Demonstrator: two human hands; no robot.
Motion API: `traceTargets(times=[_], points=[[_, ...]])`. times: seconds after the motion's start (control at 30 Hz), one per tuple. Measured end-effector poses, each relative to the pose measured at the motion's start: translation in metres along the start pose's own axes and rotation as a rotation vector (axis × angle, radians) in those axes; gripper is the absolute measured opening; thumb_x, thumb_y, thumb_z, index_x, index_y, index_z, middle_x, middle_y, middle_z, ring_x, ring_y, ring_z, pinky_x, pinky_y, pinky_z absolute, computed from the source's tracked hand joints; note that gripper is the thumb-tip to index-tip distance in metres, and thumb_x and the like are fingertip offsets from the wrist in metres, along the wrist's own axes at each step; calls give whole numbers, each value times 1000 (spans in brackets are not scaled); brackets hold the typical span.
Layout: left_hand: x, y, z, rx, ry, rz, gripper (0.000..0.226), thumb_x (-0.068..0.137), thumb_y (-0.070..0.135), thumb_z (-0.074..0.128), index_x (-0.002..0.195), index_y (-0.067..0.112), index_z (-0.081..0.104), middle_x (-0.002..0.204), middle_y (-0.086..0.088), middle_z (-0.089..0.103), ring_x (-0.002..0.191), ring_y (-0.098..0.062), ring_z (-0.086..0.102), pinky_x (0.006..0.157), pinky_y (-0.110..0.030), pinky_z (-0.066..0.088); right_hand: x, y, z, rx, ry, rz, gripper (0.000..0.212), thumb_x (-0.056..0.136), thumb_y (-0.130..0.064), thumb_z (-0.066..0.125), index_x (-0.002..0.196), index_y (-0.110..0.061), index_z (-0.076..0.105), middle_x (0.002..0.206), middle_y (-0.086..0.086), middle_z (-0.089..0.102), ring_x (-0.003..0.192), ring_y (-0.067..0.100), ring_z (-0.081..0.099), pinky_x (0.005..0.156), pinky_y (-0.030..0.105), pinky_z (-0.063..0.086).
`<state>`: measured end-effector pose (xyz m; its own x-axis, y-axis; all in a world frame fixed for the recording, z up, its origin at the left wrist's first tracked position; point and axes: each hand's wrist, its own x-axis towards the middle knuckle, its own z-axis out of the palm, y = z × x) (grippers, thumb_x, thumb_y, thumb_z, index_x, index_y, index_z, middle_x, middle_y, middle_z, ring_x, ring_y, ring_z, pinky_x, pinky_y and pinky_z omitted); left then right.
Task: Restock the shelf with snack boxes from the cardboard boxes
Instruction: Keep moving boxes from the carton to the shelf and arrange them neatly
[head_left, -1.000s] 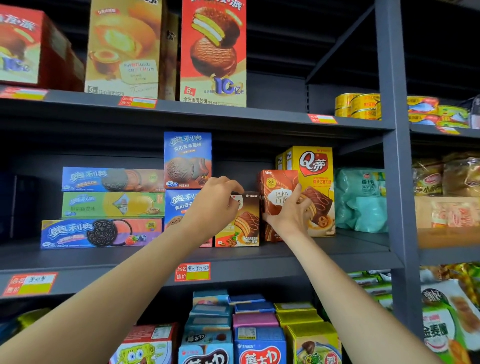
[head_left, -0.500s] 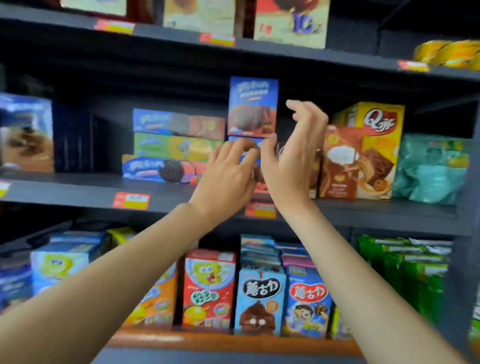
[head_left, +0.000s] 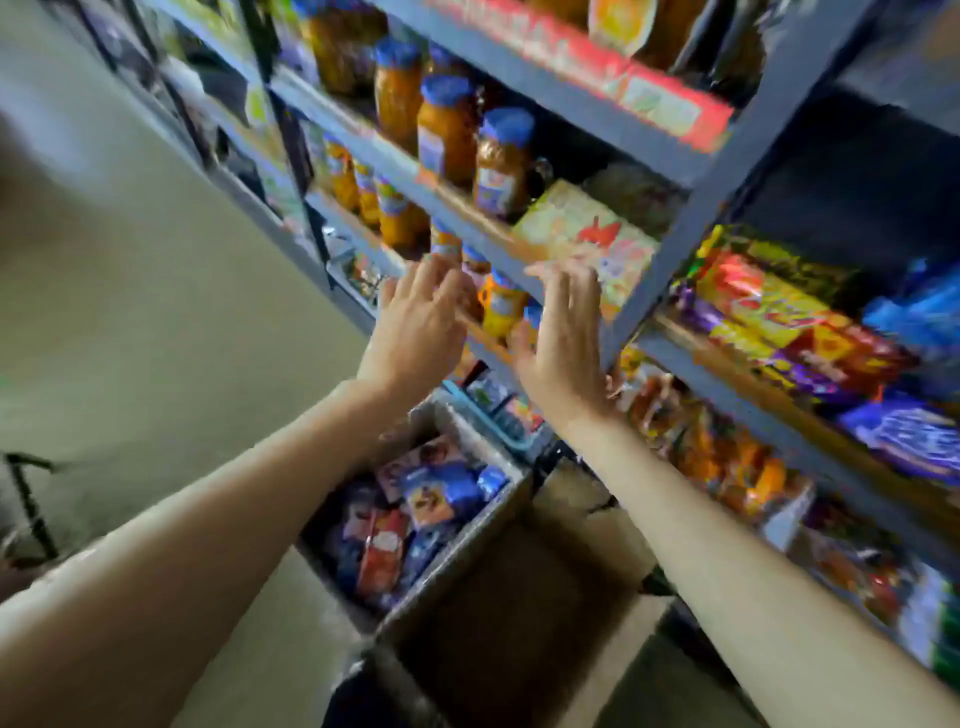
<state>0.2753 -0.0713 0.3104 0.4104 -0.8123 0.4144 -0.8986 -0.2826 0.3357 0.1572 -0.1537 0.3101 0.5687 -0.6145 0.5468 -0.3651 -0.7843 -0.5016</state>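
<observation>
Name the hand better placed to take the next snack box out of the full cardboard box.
Left, probably. The left hand is open and empty, and its forearm lies directly above the cardboard box packed with snack boxes. The right hand, also open, sits nearer the shelf.

Both hands up and empty in front of the shelves — the whole view is blurred and tilted.

The left hand (head_left: 415, 322) and right hand (head_left: 563, 332) hang side by side, fingers spread, holding nothing. Below them sit two cardboard boxes — one (head_left: 467, 540) packed with snack boxes (head_left: 415, 514), the nearer one (head_left: 613, 623) dark inside. Behind the hands, the grey shelf (head_left: 691, 197) carries blue-lidded jars (head_left: 447, 130) and a pale printed carton (head_left: 587, 239), with bright packets (head_left: 779, 317) off to the right.
</observation>
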Motion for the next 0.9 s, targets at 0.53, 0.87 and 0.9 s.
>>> traceTargets(times=[0.53, 0.87, 0.9], points=[[-284, -321, 305, 35, -1044, -523, 32, 91, 8, 39, 117, 9, 57, 112, -13, 48, 102, -36, 55, 85, -38, 43, -361, 108, 483, -77, -1099, 1091, 75, 75, -36, 75, 131, -10, 32, 132, 19, 38, 124, 35, 38, 98, 40, 37], [-220, -256, 305, -444, -1234, -1115, 29, 90, 25, 54, 115, 12, 53, 112, -6, 58, 100, -26, 57, 88, -38, 49, -287, 95, 431, 134, -946, 1084, 89, 60, -40, 84, 125, -9, 31, 126, 16, 46, 117, 33, 46, 94, 40, 42], [-202, -243, 294, -511, -1158, -1157, 24, 89, 25, 56, 110, 12, 53, 103, -6, 59, 93, -24, 57, 89, -39, 50, -262, 93, 406, 171, -875, 1015, 86, 61, -37, 85, 123, -8, 33, 124, 16, 46, 116, 32, 46, 94, 39, 40]])
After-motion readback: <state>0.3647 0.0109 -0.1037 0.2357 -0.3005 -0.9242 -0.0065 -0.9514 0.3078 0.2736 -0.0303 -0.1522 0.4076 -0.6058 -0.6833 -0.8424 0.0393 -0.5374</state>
